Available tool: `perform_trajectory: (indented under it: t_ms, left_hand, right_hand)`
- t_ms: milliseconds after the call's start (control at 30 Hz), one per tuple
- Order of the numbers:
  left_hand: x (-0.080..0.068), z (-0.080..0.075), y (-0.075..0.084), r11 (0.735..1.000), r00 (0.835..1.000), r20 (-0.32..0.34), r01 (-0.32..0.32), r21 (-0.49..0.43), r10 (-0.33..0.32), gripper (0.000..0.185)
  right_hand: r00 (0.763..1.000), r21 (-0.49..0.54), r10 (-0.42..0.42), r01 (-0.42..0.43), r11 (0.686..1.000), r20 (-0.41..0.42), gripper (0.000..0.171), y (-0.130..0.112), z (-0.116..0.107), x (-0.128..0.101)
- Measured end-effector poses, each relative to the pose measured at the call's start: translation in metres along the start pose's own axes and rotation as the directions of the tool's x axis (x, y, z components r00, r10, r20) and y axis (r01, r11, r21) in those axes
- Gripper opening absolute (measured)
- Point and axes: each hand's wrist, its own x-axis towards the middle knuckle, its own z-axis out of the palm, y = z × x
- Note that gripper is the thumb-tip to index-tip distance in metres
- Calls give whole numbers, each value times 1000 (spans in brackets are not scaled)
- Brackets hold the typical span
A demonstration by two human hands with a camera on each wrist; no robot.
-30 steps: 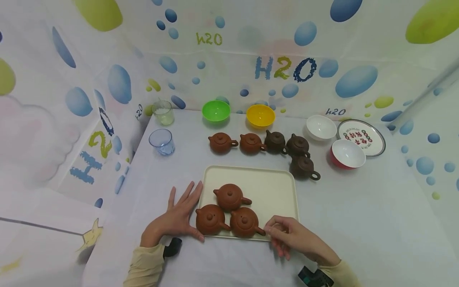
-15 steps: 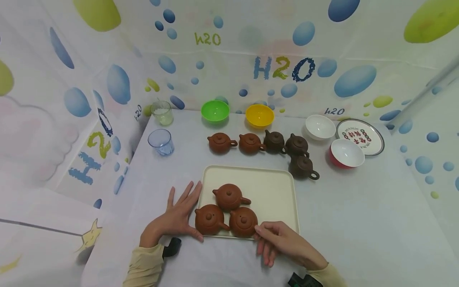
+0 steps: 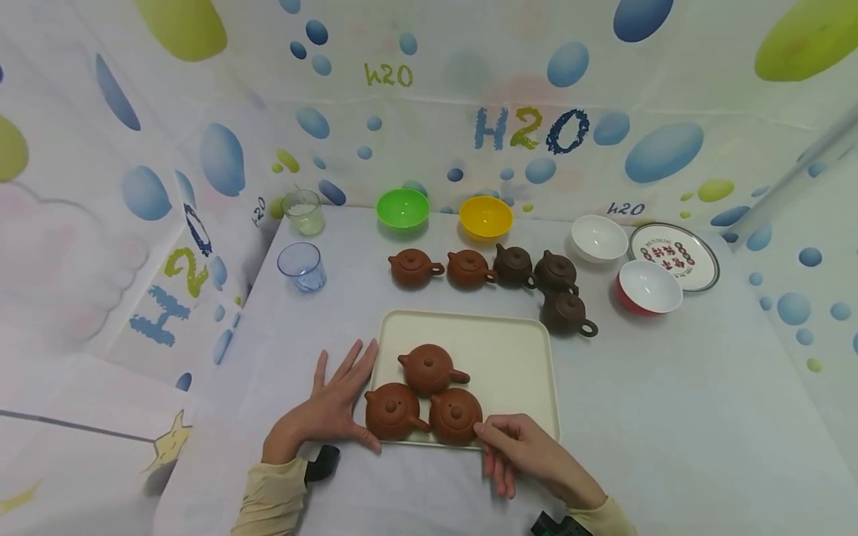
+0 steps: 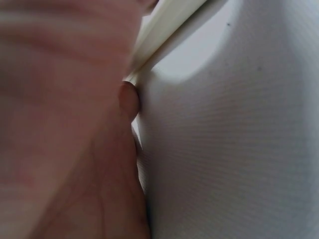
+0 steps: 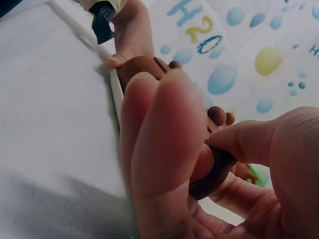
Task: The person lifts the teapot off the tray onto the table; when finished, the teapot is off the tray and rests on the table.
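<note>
A cream tray bears three reddish-brown teapots. One teapot sits behind the front-left teapot and the front-right teapot. My right hand pinches the front-right teapot's handle; the right wrist view shows the thumb and a finger on the dark curved handle. With its fingers spread and straight, my left hand rests against the tray's left edge. In the left wrist view the hand covers much of the frame beside a strip of tray rim.
Behind the tray stand two reddish-brown teapots and three dark brown teapots. Farther back are a green bowl, a yellow bowl, a white bowl, a red-and-white bowl, a plate and two glasses.
My right hand has moved left along the front-right teapot's handle, closer to its body, and now covers the handle. The left hand and the teapots keep their places.
</note>
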Motion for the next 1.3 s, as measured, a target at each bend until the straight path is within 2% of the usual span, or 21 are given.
perform_trajectory:
  t_ms: [100,300,600,933,1300]
  left_hand:
    - [1,0,-1,1000,1000,13,11,3,-11,158]
    - [0,3,-4,999,999,-23,-32,-22,31,157]
    - [0,-2,4,999,999,29,43,0,-43,159]
    - [-1,0,1,1000,1000,-9,-8,-13,8,157]
    - [1,-1,3,999,999,27,35,11,-35,158]
  right_hand:
    - [1000,9,-8,8,1000,-1,55,0,0,0]
    - [1000,23,9,-9,1000,-3,57,1,0,0]
    - [1000,33,11,-11,999,3,59,1,1,0]
    - [1000,34,6,-6,999,2,59,1,1,0]
    - [1000,31,3,-3,1000,1,59,0,2,0]
